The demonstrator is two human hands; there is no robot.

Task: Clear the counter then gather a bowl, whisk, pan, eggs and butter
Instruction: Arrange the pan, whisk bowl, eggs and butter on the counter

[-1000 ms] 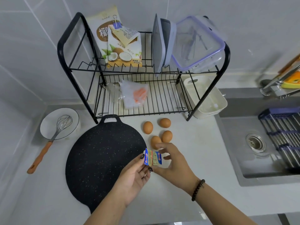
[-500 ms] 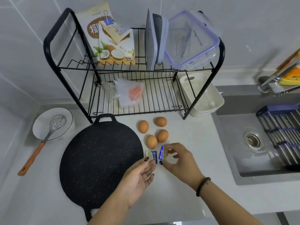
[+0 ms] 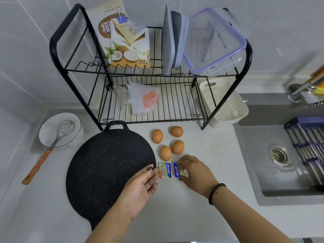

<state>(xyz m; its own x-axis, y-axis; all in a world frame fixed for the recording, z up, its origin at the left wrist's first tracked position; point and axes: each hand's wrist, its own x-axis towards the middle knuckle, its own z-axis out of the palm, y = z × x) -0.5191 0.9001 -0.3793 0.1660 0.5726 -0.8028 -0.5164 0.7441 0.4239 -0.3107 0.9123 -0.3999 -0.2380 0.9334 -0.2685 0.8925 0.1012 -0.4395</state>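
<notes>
**Butter down, set nearly complete**

Butter: two foil pats lie side by side on the counter point(image 3: 201, 216), just below the eggs point(image 3: 168, 142). The right hand point(image 3: 196, 172) pinches the right pat point(image 3: 179, 170); the left hand point(image 3: 142, 185), fingers straight, touches the left pat point(image 3: 164, 170). Pan point(image 3: 108, 165), bowl point(image 3: 52, 127) and whisk point(image 3: 50, 148) are gathered. Little looks left. Bare counter lies toward the sink point(image 3: 263, 155).
</notes>
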